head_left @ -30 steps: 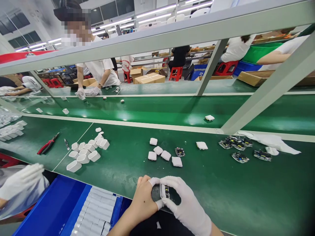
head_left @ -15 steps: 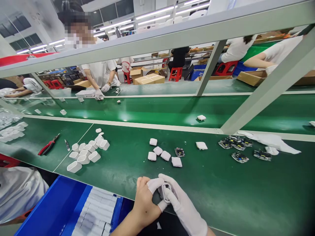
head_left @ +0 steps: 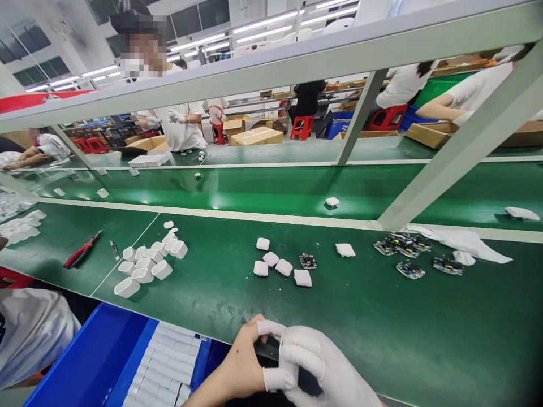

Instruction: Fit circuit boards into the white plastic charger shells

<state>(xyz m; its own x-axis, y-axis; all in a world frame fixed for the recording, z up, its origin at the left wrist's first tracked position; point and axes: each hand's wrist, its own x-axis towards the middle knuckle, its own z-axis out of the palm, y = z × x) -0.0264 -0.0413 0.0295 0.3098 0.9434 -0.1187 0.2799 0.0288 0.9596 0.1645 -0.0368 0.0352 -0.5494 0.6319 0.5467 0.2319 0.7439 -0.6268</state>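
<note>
Left fingertips: capped in white cots, curled in and pressed against the glove.
Right fingers: gloved white, bent closed over the left thumb.
Left hand: bare apart from the cots, closed, knuckles up.
Right hand: closed, touching the left hand.
Grip contents: hidden between the two hands; I could not tell what they clamped, if anything.
Hand position: I saw both at the near edge of the table, low centre.
Caps: five white ones, loose on the table ahead of the hands, well apart from them.
Board: just beside the caps, to their right.
Bin: blue, below the table edge left of the hands, holding rows of white casings.
Shells: a white cluster farther left on the table.
Pliers: red-handled, left of the shells.
More boards: far right, near a white cloth.
Belt: green, beyond the table, with a person standing behind it.
</note>
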